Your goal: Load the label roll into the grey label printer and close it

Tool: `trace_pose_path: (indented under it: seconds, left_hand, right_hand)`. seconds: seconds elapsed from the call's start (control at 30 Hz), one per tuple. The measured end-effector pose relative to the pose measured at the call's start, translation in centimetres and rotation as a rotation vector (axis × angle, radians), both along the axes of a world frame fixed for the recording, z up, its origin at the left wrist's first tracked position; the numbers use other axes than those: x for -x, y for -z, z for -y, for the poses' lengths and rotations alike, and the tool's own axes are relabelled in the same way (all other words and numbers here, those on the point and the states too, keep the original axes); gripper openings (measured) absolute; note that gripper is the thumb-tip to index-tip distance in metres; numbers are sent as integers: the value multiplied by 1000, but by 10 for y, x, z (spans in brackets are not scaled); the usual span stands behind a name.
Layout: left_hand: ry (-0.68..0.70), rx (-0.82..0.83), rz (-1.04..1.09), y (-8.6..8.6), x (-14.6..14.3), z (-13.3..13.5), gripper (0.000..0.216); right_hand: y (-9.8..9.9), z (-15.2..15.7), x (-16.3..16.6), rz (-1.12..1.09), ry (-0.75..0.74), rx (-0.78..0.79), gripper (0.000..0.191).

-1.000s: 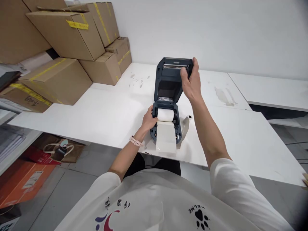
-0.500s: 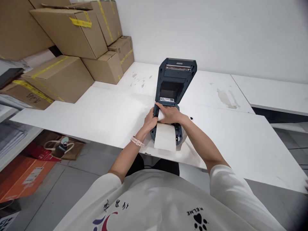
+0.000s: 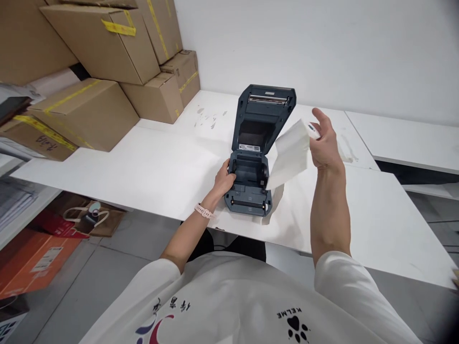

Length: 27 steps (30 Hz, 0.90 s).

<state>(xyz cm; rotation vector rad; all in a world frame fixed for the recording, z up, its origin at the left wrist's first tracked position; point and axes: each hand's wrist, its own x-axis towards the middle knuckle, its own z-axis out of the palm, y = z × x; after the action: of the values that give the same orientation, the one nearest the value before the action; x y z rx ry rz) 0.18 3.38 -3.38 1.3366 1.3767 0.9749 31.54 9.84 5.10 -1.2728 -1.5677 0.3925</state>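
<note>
A dark grey label printer [image 3: 247, 188] sits on the white table with its lid [image 3: 263, 114] raised and its inside bare. My left hand [image 3: 224, 178] grips the printer's left edge, thumb over the rim and fingers along the outer side. Off to the right of the printer, my right hand [image 3: 324, 142] holds a roll of white label paper [image 3: 292, 150] up by its end. A loose strip from the roll hangs down toward the printer's right side. Part of the roll is hidden behind that hand.
Cardboard boxes [image 3: 96, 43] with yellow tape are stacked at the table's back left, against the white wall [image 3: 322, 48]. Brown marks stain the table [image 3: 172, 177]. An orange box [image 3: 39, 267] and a paper bag [image 3: 107, 224] stand on the floor at left.
My right hand has lifted the label roll out of the printer and carried it to the right. My left hand keeps its place on the printer's left edge.
</note>
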Motion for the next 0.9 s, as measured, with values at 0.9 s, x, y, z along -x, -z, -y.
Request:
trace_pose_path:
  seconds: [0.9]
  left_hand:
    - [-16,15,73,0,-1,-1,91]
  right_hand:
    - [100,78,-37,-264,-347,581,68]
